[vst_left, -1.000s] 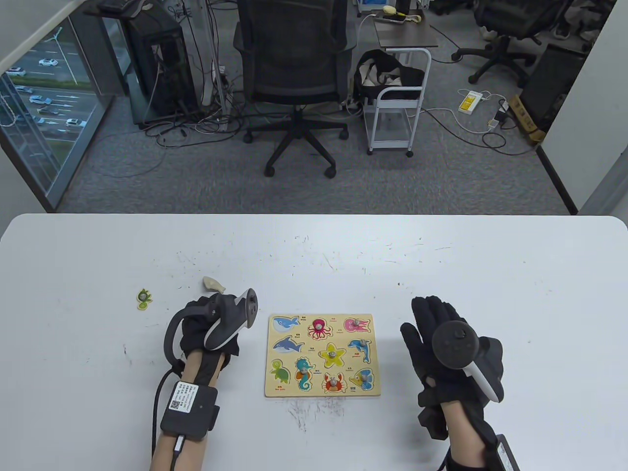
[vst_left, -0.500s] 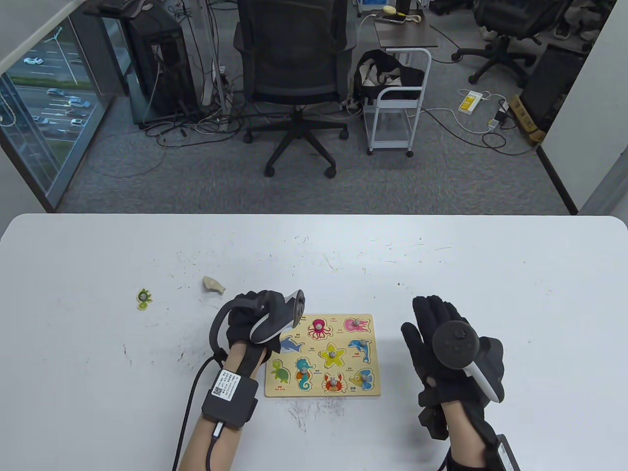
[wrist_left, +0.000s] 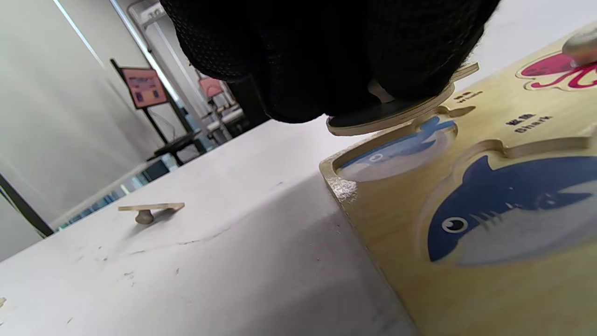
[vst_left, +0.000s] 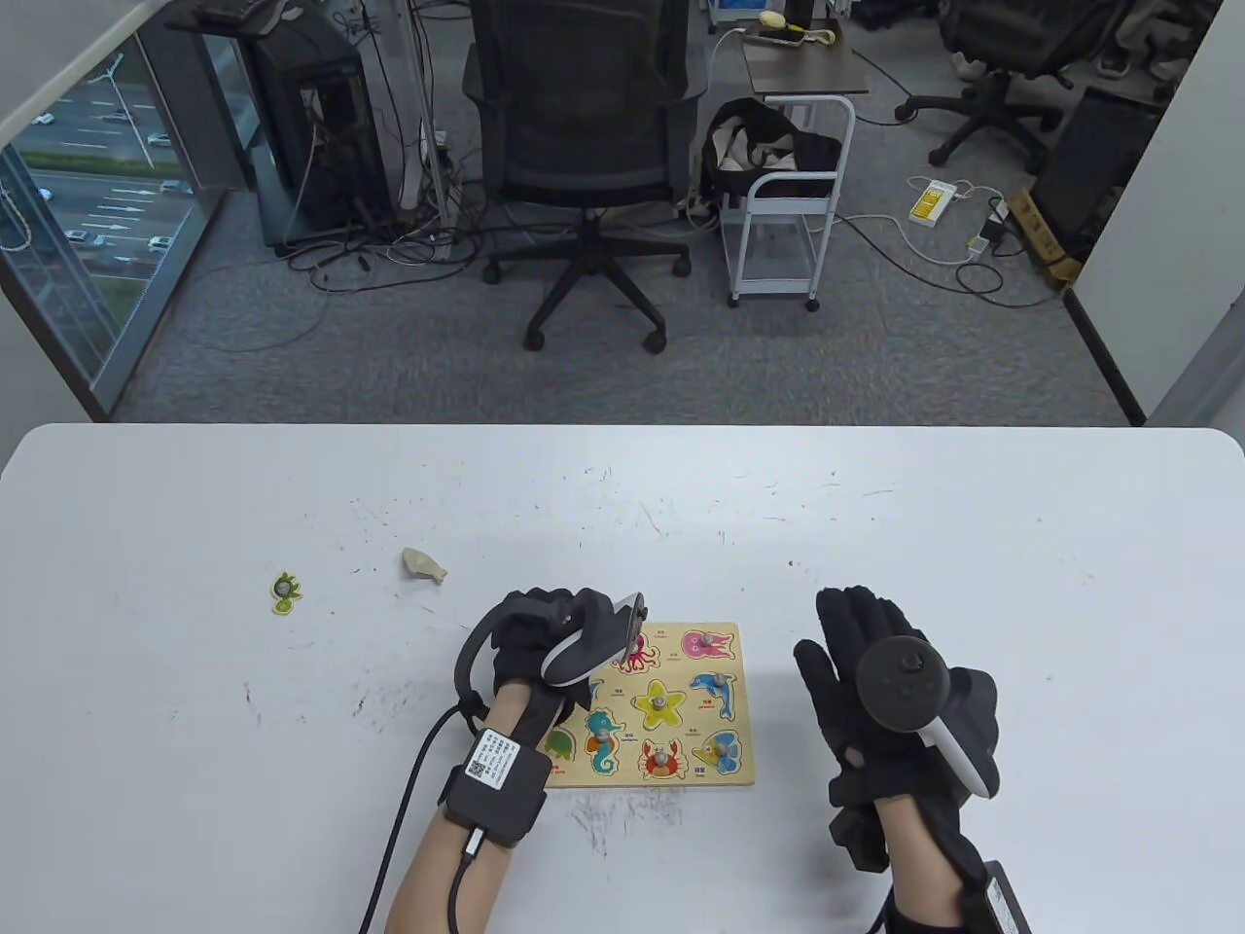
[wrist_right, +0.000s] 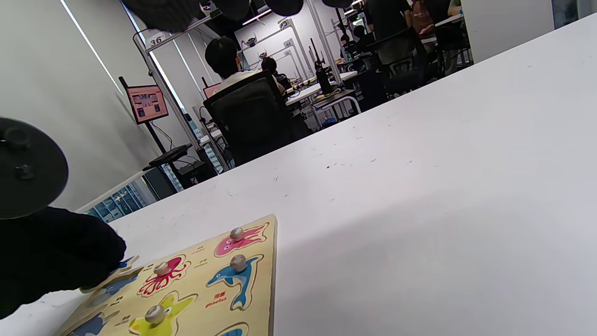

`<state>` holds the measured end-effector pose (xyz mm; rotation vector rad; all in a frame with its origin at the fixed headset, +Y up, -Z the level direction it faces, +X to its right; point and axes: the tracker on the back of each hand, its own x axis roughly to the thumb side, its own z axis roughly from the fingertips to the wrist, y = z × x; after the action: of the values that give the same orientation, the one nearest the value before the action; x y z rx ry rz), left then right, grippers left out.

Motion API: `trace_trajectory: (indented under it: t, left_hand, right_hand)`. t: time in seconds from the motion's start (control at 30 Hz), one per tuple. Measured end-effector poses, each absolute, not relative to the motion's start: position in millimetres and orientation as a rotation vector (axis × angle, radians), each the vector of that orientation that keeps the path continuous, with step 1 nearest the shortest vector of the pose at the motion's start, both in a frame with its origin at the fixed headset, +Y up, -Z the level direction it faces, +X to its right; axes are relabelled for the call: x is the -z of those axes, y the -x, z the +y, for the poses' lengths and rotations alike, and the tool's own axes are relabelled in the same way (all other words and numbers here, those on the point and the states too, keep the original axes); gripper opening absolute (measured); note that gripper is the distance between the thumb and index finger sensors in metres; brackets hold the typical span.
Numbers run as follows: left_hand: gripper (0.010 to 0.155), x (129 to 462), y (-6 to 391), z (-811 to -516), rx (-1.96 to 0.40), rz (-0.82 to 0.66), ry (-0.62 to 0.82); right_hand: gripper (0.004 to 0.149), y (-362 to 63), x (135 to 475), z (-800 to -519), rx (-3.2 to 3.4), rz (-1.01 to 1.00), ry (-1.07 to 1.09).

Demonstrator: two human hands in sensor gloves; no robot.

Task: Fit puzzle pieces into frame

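Square pale wooden puzzle frame, printed with sea animals in three rows, lying flat on the white scuffed table between the two hands. Pegged pieces sitting in it: red octopus, pink squid, blue dolphin, yellow starfish, teal seahorse, red crab, blue fish.

Left hand in a black glove, fingers curling down over the frame's far left corner, gripping a thin flat wooden whale piece. The left wrist view is showing what the table view hides: the piece hanging tilted just above the whale-shaped recess, not seated; the shark recess lying next to it, showing its printed picture.

Right hand resting flat on the table right of the frame, fingers straight, holding nothing.

Two loose pieces lying well left of the frame: a green turtle piece, and a plain wood piece lying face down on its peg.

Beyond the table: grey carpet, a black office chair, a white trolley, a window at left
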<state>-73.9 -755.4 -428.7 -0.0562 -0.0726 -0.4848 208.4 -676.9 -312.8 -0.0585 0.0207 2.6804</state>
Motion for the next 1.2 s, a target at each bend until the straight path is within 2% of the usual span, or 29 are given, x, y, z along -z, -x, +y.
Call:
trace_trajectory:
  t: [0.17, 1.2]
  left_hand:
    - [0.041, 430.6, 69.9, -762.9, 0.517, -0.072, 0.069]
    - [0.042, 417.7, 75.0, -747.0, 0.498, -0.056, 0.1]
  right_hand:
    - [0.063, -208.4, 313.0, -677.2, -2.678, 0.025, 0.06]
    - [0.063, -206.9, 314.9, -678.9, -2.685, 0.056, 0.062]
